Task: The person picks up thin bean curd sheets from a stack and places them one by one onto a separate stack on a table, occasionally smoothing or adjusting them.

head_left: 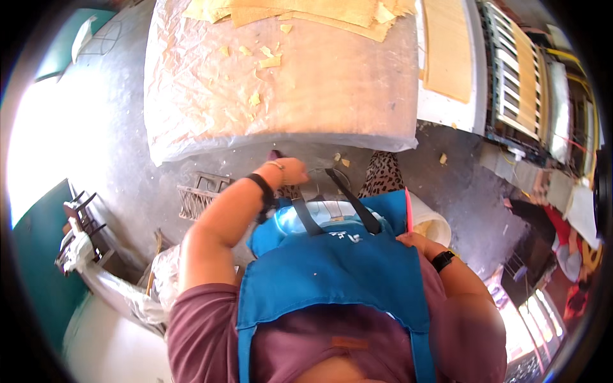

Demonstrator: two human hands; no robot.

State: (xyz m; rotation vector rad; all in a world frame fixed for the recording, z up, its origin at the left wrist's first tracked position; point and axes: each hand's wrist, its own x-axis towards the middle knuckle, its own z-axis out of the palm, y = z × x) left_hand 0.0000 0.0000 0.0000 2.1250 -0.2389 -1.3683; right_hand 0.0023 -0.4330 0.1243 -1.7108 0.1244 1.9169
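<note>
At the near edge of the surface (281, 83), the left hand (288, 171) is closed around a thin black strap (348, 199) or a cord; which of the two cannot be told, as the fingers face away from the camera. A black wristband sits on that forearm. The right hand (414, 242) lies against the right side of the blue apron (332, 268), mostly hidden behind the cloth; whether it is open or gripping cannot be told. A slim pink strip (407, 209) stands upright just above it, and a black watch (442, 260) is on the wrist.

Judgement: the step in hand is adjustment of the apron at the chest, both hands being at its bib and straps. The next move would call for both hands to come free of the cloth before any reach to the surface.

Plastic sheet covers the surface, with yellow veneer scraps (268, 60) scattered on it and larger sheets (306, 13) at its far end. A white bucket (431, 223) stands on the floor (121, 127) beside the right hip.
</note>
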